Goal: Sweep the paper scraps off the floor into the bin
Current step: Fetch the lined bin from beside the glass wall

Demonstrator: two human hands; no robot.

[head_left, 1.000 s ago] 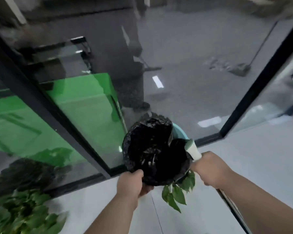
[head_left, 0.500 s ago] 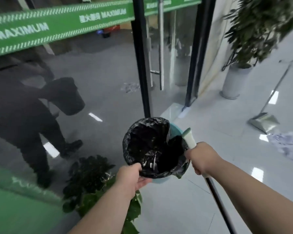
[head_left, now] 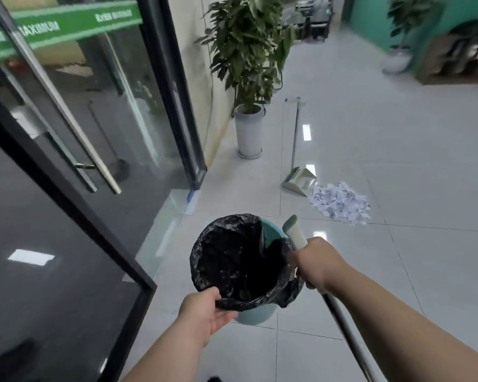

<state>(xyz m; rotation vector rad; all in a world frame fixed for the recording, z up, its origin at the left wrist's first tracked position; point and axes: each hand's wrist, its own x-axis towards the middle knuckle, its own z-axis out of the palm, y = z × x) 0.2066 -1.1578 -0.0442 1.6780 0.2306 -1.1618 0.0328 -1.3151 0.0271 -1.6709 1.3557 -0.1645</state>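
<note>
Right hand (head_left: 315,261) round slanted, tip-up broomstick (head_left: 295,234)

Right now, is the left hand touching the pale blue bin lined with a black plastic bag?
Touching. The head view shows the left hand gripping the rim of the pale blue bin, thumb over its black bag.

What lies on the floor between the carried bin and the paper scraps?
Nothing visible: only bare tiles separate the bin from the paper scraps. The dustpan stands at the pile's far left edge.
</note>
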